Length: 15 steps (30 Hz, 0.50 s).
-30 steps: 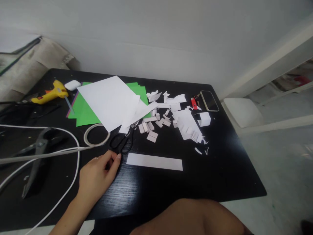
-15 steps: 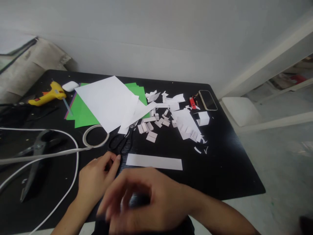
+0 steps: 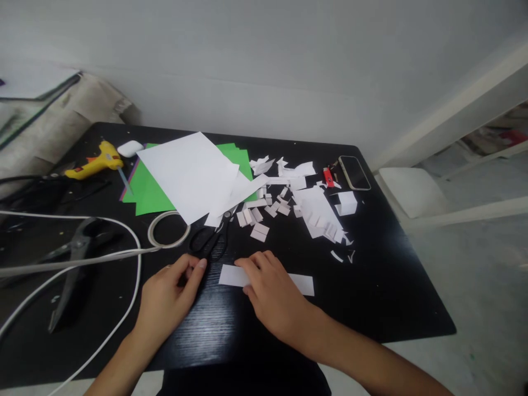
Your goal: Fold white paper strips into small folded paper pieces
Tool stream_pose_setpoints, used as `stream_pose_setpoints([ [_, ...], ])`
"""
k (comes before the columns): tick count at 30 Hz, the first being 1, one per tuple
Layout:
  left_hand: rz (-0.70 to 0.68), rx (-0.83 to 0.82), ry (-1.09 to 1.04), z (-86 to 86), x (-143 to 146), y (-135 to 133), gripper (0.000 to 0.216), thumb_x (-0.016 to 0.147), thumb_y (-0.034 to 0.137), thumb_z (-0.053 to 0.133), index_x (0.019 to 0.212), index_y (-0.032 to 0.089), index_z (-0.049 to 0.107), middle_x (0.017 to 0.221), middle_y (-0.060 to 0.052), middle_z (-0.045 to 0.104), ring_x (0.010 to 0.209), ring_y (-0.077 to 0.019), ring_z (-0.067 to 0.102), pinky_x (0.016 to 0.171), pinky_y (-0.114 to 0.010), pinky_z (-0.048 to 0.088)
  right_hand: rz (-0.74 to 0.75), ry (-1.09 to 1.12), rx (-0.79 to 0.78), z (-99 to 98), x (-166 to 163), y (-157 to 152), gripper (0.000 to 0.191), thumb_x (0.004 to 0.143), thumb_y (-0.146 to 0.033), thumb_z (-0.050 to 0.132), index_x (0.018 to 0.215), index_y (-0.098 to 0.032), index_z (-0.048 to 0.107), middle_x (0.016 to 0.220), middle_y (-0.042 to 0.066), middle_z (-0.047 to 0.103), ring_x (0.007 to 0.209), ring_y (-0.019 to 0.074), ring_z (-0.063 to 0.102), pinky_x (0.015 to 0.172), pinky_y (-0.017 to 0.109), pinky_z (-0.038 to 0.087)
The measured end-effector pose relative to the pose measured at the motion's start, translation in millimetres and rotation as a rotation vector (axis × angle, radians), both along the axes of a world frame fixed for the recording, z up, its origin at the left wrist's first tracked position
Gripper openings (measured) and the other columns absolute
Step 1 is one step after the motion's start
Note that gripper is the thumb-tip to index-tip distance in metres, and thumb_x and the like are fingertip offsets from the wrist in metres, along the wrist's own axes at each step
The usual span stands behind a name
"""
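Observation:
A long white paper strip [image 3: 302,284] lies across the table in front of me. My right hand [image 3: 274,291] is over its middle, fingers bent at the far edge and thumb at the near edge, closed around the strip and hiding part of it. Left of the strip, my left hand [image 3: 173,286] rests on the table with its fingers curled in and the thumb along them; nothing shows in it. Just beyond its fingertips are black-handled scissors [image 3: 225,236], their blades partly under white paper.
White sheets [image 3: 185,176] overlap green paper [image 3: 150,192]. Small folded pieces [image 3: 259,232] and scraps are scattered centrally. A tape roll [image 3: 152,225], yellow glue gun [image 3: 101,159], pliers-like tool [image 3: 76,258] and white cable [image 3: 138,269] occupy the left. A phone [image 3: 355,172] and red lighter [image 3: 328,177] lie far right.
My right hand has moved from close to me, where it was blurred, forward and onto the paper strip. My left hand stays near the scissors. The whole view has shifted slightly.

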State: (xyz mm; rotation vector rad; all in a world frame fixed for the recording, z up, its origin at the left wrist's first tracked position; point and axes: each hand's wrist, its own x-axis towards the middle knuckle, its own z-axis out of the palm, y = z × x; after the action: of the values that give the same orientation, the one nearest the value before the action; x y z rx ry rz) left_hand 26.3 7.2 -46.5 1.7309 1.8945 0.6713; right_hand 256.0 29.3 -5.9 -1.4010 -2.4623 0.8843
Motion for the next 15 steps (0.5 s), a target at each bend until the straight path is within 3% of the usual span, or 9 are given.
stream_pose_setpoints([
  [5,0.018,0.057,-0.233,-2.4,-2.3,4.4,0.026,0.098,0.046,0.056,0.092,0.021,0.063,0.060,0.007,0.049,0.053,-0.0123,0.049,0.052,-0.023,0.039,0.023,0.084,0.052,-5.8,1.0,0.2,0.030,0.093,-0.004,0.055,0.118,-0.017,0.065,0.106,0.011,0.066,0.104,0.0260,0.059,0.091,0.044,0.054],
  [10,-0.037,0.054,-0.306,6.9,6.6,15.3,0.024,0.099,0.043,0.058,0.091,0.020,0.063,0.061,0.006,0.050,0.055,-0.0121,0.048,0.053,-0.023,0.039,-0.008,0.219,0.093,-6.4,7.0,3.4,0.031,0.095,-0.003,0.048,0.115,-0.017,0.067,0.107,0.011,0.070,0.101,0.0240,0.066,0.091,0.042,0.055],
  [13,-0.097,0.093,-0.327,19.6,20.8,27.3,0.019,0.100,0.039,0.057,0.097,0.020,0.062,0.067,0.005,0.055,0.060,-0.0124,0.052,0.056,-0.023,0.042,-0.176,0.447,0.038,1.1,13.9,18.1,0.028,0.096,-0.009,0.052,0.116,-0.019,0.067,0.110,0.009,0.072,0.101,0.0226,0.070,0.092,0.040,0.056],
  [15,-0.132,0.132,-0.348,28.6,33.6,39.3,0.018,0.101,0.037,0.056,0.101,0.020,0.062,0.072,0.003,0.059,0.063,-0.0128,0.055,0.058,-0.024,0.043,-0.342,0.596,-0.097,7.6,18.4,31.7,0.027,0.093,-0.013,0.057,0.116,-0.021,0.068,0.105,0.007,0.073,0.097,0.0215,0.071,0.087,0.038,0.057],
])
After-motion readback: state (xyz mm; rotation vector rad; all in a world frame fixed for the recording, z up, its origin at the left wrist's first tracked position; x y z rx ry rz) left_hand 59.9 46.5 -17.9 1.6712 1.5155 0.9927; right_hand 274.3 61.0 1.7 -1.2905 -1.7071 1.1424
